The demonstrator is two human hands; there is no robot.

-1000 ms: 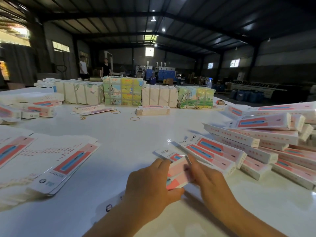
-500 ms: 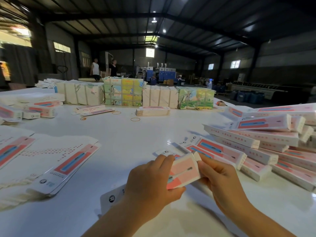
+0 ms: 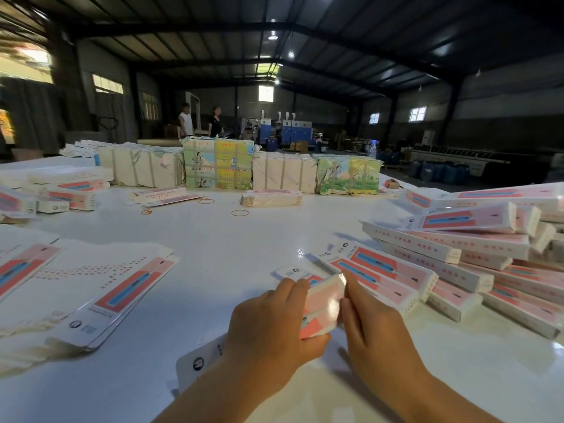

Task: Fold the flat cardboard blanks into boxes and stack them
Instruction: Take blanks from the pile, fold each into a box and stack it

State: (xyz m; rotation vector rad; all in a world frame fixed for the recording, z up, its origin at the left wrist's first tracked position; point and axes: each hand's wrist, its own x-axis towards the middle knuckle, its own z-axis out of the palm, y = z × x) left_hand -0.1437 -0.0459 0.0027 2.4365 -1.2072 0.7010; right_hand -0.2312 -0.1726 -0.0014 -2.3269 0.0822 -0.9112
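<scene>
A long pink-and-white cardboard box (image 3: pixel 324 303) sits between my two hands, tilted up off the white table (image 3: pixel 238 248). My left hand (image 3: pixel 268 319) grips its left side, fingers curled over the top edge. My right hand (image 3: pixel 369 328) pinches its far end at the right. The box's near white end (image 3: pixel 198 363) pokes out under my left wrist. A heap of folded boxes (image 3: pixel 476 254) lies to the right. Flat blanks (image 3: pixel 100 288) are stacked at the left.
Bundled packs of blanks (image 3: pixel 218 167) line the table's far edge, with a small stack (image 3: pixel 271 198) and rubber bands (image 3: pixel 240 213) in front. More folded boxes (image 3: pixel 70 190) lie far left. Two people (image 3: pixel 200 122) stand beyond the table.
The box has been lifted and tilted steeper in my hands. My right hand has slid from its top face to its far end. The two people have walked right.
</scene>
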